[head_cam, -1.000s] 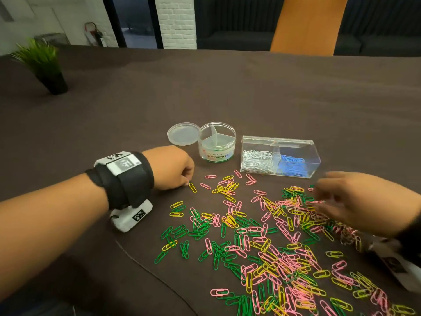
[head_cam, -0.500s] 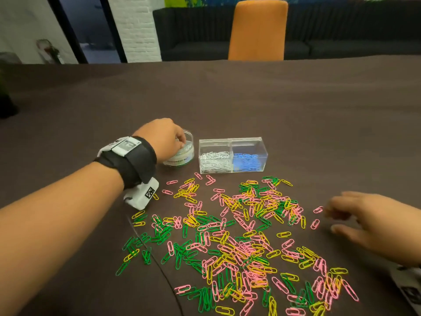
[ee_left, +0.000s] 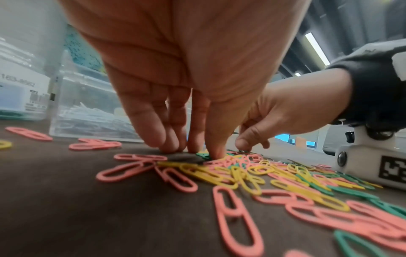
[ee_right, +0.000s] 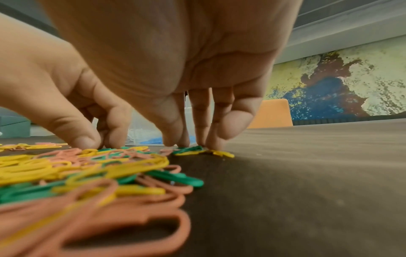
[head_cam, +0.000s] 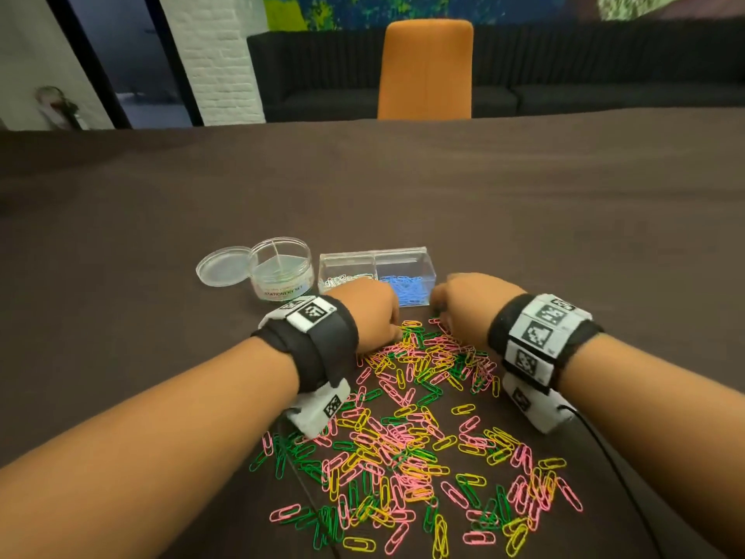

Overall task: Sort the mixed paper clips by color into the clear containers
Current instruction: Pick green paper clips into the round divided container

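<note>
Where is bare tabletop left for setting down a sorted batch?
Free: the cloth left of the round container and its lid, behind the rectangular box, and right of the right hand. Crowded: the clip pile between and nearer than both hands.

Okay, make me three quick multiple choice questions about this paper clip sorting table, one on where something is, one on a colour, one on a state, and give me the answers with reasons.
1. Where does the loose round clear plastic lid lie?
A. left of the round clear divided tub
B. on top of the rectangular box
C. among the loose clips

2. Which colour of clips fills the right compartment of the clear rectangular two-compartment box?
A. pink
B. blue
C. yellow

3. What state is the round clear divided tub in?
A. lidded
B. tipped on its side
C. open and upright

Answers:
1 A, the head view shows the lid flat on the brown table against the tub's left side.
2 B, blue paper clips show through the wall, white ones beside them.
3 C, its inner dividers show from above.
</note>
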{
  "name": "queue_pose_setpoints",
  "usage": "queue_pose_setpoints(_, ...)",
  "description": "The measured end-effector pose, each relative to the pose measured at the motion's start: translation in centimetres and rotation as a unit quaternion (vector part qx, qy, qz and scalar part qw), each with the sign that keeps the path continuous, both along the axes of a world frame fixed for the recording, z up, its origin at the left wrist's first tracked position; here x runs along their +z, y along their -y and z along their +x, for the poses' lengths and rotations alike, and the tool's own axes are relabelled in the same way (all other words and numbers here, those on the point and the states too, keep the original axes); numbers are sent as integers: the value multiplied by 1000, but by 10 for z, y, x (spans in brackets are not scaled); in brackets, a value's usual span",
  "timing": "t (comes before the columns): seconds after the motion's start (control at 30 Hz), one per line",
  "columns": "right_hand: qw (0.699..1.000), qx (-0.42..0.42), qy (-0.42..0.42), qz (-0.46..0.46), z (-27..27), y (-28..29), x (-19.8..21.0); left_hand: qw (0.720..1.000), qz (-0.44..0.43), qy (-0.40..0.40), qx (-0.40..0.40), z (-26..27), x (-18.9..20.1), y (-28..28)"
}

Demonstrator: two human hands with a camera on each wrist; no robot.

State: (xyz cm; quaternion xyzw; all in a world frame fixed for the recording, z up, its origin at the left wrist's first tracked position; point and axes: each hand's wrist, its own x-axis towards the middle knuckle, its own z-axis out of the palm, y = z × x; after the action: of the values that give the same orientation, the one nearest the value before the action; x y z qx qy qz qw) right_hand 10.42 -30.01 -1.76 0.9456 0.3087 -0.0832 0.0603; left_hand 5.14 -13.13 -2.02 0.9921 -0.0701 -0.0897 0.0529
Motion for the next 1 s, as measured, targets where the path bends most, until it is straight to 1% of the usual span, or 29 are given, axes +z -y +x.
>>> queue_pose_setpoints(0.1, 999, 6, -34, -28, 6, -6, 0, 1000, -3, -3, 15, 0, -3, 1)
queue_pose_setpoints(0.3, 1000, -3, -20, 13, 9, -2, -7, 1000, -14, -11, 17, 0, -2, 0)
queue_pose_setpoints(0.47, 995, -16, -3, 98, 6, 1, -7, 998, -30, 15, 50, -3, 1, -8)
queue_pose_setpoints(0.6, 990, -20, -16, 136, 3, 3, -5, 994, -76, 28, 69, -5, 0, -15)
queue_pose_setpoints(0.73, 984, -32, -52, 170, 1, 2, -2, 994, -86, 20, 57, -8, 3, -14)
queue_pose_setpoints(0.9, 972, -35, -105, 205, 3, 8, 2, 997, -73, -13, 10, -8, 2, -12)
queue_pose_setpoints(1.0, 970, -44, -99, 217, 7, 13, 3, 998, -60, -30, 5, -4, 3, -8)
